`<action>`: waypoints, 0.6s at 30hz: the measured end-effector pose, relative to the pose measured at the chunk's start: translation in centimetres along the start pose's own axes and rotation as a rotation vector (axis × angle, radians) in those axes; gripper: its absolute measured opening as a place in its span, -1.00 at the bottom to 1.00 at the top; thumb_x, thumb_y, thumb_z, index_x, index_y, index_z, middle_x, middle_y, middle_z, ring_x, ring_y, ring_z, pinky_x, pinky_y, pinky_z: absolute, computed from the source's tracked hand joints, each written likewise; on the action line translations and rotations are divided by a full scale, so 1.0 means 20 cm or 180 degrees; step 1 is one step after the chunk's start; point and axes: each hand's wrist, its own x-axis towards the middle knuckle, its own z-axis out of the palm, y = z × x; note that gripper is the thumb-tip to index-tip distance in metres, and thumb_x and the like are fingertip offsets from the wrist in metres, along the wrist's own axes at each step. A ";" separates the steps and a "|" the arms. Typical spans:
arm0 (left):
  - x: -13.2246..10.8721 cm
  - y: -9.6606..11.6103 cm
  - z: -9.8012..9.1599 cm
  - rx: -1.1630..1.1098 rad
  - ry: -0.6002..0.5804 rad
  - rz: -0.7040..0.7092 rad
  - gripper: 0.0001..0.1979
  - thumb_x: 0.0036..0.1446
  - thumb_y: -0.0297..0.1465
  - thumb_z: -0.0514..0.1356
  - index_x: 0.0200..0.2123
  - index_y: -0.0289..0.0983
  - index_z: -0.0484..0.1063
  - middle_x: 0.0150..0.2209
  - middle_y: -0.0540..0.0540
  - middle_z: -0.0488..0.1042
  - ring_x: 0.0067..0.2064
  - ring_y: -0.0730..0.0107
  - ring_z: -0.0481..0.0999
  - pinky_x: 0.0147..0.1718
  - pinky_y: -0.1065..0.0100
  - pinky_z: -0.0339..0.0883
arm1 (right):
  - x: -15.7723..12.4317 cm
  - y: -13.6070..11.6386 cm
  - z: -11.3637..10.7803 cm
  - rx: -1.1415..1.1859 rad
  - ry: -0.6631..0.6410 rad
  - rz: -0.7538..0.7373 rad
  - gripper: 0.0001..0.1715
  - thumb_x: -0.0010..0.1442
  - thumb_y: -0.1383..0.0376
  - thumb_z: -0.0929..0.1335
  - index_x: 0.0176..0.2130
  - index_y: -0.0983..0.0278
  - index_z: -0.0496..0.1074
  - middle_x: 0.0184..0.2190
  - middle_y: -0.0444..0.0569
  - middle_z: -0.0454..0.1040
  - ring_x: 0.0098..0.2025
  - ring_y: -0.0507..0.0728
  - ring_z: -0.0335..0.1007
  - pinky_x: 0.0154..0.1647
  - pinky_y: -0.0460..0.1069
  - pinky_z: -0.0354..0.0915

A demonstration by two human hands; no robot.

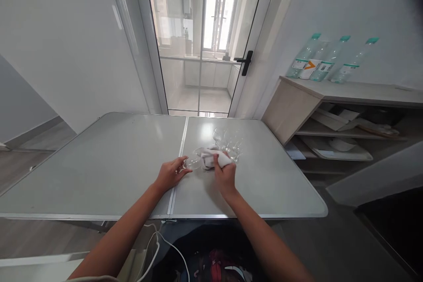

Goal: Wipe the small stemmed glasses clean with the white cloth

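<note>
Near the middle of the grey folding table (139,154), my left hand (172,172) holds a clear glass (192,163) between thumb and fingers, tilted toward the right. My right hand (225,174) is closed on a crumpled white cloth (209,158), which lies against the right end of that glass and partly hides it. Several clear stemmed glasses (217,135) stand close together just behind and beside my right hand; their outlines are faint.
A glass door (200,79) with a black handle is behind the table. To the right, a wooden shelf unit (297,105) carries plastic bottles (322,69) with green caps. A white cable (156,246) hangs below the table's front edge.
</note>
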 end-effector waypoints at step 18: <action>0.00 0.02 -0.03 0.0484 -0.0045 0.0812 -0.60 0.38 -0.24 0.22 0.19 -0.28 0.34 -0.28 -0.08 0.65 -0.38 0.39 0.63 -0.39 0.39 0.36 | 0.24 0.23 -0.14 -0.1457 -0.3588 -0.2593 0.02 0.26 0.61 0.19 0.53 0.09 -0.16 0.12 0.12 0.54 0.23 0.28 0.41 0.35 0.39 0.13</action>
